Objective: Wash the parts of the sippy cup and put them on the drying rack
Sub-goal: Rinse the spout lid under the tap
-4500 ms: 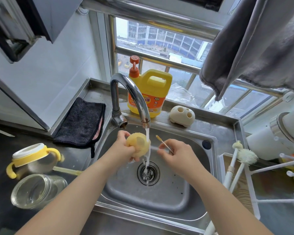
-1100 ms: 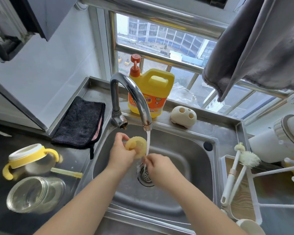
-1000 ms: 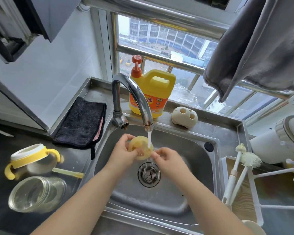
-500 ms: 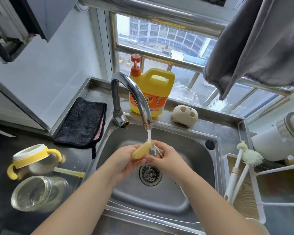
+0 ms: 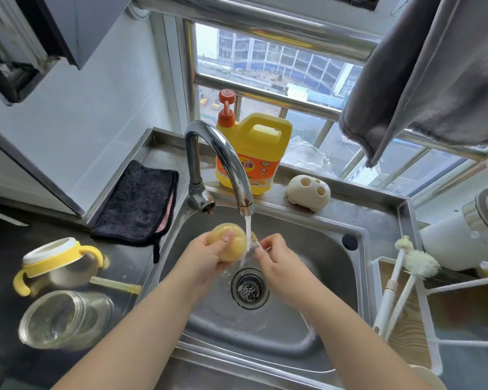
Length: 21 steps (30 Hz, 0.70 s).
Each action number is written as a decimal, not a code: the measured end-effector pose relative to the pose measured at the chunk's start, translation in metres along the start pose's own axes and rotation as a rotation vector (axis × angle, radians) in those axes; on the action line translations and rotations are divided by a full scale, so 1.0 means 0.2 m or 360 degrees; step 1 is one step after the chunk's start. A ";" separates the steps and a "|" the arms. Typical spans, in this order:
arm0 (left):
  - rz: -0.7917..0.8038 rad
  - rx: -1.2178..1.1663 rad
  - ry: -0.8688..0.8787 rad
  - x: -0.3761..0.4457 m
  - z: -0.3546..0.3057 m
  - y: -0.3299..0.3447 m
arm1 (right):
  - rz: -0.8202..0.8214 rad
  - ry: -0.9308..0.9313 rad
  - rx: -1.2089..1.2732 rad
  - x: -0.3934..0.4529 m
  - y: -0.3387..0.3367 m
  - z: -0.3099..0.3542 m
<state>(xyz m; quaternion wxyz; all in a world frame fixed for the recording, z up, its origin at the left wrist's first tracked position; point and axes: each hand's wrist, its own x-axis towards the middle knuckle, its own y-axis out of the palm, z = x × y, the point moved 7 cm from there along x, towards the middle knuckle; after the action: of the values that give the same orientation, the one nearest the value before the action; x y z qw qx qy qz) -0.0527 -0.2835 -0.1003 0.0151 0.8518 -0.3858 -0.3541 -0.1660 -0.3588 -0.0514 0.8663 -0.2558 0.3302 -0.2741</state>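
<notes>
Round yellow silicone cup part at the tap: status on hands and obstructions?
Left hand grips round yellow silicone cup part beside the running water. Right hand pinches thin straw brush. Steel sink unobstructed.

Yellow detergent jug (image 5: 252, 156), orange label reading "KEON", large Chinese characters beside it, smaller print illegible

We find the sink basin (image 5: 316, 313) open around the drain (image 5: 248, 288), save where both hands (image 5: 206, 257) work under the tap (image 5: 223, 156), whose spout arches low over the back. Behind it, the soap jug (image 5: 251, 153) and a holed holder (image 5: 309, 192) line the ledge. The left tabletop (image 5: 6, 243) is crowded by a cloth (image 5: 135, 204), handled cup (image 5: 54, 263) and jar (image 5: 65, 319). At right, two brushes (image 5: 397, 285) lean across the drying rack (image 5: 431, 327). A hanging towel (image 5: 434, 68) limits overhead reach.
</notes>
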 end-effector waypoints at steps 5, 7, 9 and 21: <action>-0.0102 -0.0213 -0.0030 0.04 -0.02 -0.03 | -0.0093 -0.0263 -0.0366 -0.04 -0.08 0.05; -0.0092 -0.0204 -0.0007 0.04 -0.02 -0.03 | -0.0129 -0.0292 -0.0502 -0.04 -0.08 0.08; -0.0088 -0.0170 0.0031 0.04 -0.03 -0.02 | -0.0150 -0.0302 -0.0586 -0.03 -0.09 0.10; -0.0189 0.0085 0.0221 0.02 -0.05 -0.04 | -0.0122 -0.0269 -0.0764 -0.01 -0.09 0.16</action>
<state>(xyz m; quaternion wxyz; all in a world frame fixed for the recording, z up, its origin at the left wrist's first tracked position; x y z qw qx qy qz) -0.0391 -0.2825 -0.0979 -0.0017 0.8957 -0.3420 -0.2841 -0.1488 -0.3623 -0.0182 0.7941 -0.4885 0.3024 -0.1982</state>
